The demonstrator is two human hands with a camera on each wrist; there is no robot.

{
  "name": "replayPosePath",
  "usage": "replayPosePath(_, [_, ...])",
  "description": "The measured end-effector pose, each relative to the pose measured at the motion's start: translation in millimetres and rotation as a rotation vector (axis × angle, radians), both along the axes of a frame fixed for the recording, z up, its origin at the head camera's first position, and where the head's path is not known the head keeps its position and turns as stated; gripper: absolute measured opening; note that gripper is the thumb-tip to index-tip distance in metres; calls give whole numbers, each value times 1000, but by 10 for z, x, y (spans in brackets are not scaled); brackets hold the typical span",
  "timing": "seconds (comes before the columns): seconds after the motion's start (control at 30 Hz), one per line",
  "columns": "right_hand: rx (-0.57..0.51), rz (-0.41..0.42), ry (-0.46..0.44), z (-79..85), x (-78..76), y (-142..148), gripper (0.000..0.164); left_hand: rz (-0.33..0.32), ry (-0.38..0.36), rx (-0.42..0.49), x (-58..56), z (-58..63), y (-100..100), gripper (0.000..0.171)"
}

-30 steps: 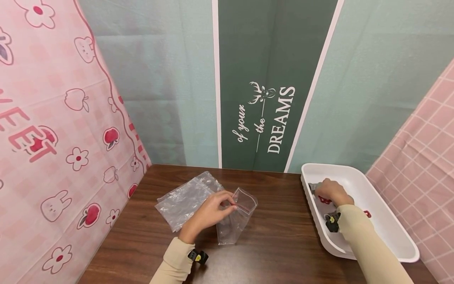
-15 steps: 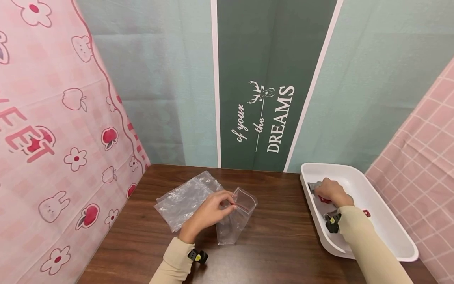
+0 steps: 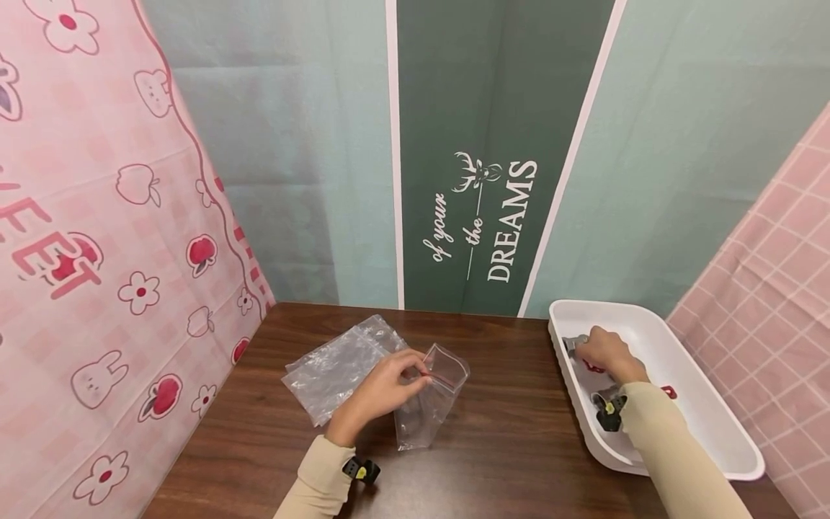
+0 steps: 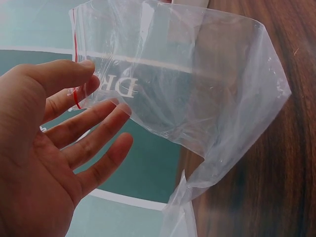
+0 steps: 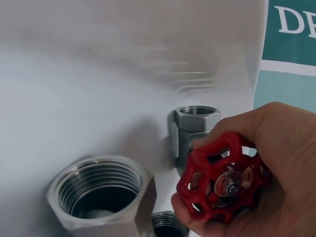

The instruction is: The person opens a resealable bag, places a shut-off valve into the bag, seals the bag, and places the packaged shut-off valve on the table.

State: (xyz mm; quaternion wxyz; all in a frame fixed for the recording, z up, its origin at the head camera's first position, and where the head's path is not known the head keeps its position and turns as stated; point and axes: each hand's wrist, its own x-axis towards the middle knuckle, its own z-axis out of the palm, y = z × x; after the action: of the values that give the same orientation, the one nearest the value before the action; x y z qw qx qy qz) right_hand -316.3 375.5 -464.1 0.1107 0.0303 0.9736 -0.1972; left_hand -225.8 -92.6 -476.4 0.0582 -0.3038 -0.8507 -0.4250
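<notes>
At the far left hung a pink printed cloth [image 3: 71, 216]. Next, flat clear bags [image 3: 337, 367] lay overlapping on the brown table [image 3: 512, 440]. At their right side, your left hand [image 3: 382, 386] pinched another bag [image 3: 418, 422] between thumb and forefinger near its red strip [image 4: 75, 39], your remaining fingers stretched out. Behind the table hung a lettered green cloth [image 3: 486, 94]. Farther right, your right hand [image 3: 612, 353] was inside the white tray [image 3: 707, 425], its fingers clamped on the red wheel [image 5: 230, 184] of a metal valve [image 5: 197, 121] near the tray's left wall. A wide threaded pipe end [image 5: 98, 185] stood near the valve, and another red piece [image 3: 669, 391] showed to the right of your wrist.
</notes>
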Motion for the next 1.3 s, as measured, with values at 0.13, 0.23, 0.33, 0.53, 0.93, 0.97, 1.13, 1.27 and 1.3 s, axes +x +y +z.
replayPosePath(0.13, [-3, -9, -3, -6, 28, 4, 39, -3, -1, -2, -1, -17, 9, 9])
replayPosePath(0.23, [8, -10, 30, -18, 46, 7, 41, -7, 1, 2, -2, -26, 16, 10])
replayPosePath(0.33, [14, -16, 61, -40, 60, 20, 40, -10, 1, 13, 0, -28, 21, 10])
replayPosePath(0.53, [5, -48, 99, -72, 90, 34, 31, -14, 16, 21, 0, -43, 32, 9])
replayPosePath(0.93, [6, -49, 268, -34, 182, 35, 23, -23, 5, 12, -14, -36, 66, 10])
replayPosePath(0.97, [6, -48, 275, -35, 186, 46, 22, -26, 9, 15, -15, -36, 68, 10])
replayPosePath(1.13, [2, -51, 303, -43, 204, 69, 18, -30, 14, 15, -20, -43, 74, 10])
replayPosePath(1.27, [1, -44, 334, -31, 219, 66, 15, -31, 17, 13, -19, -38, 76, 10])
replayPosePath(1.3, [1, -42, 341, -24, 224, 65, 14, -30, 11, 13, -18, -35, 78, 10])
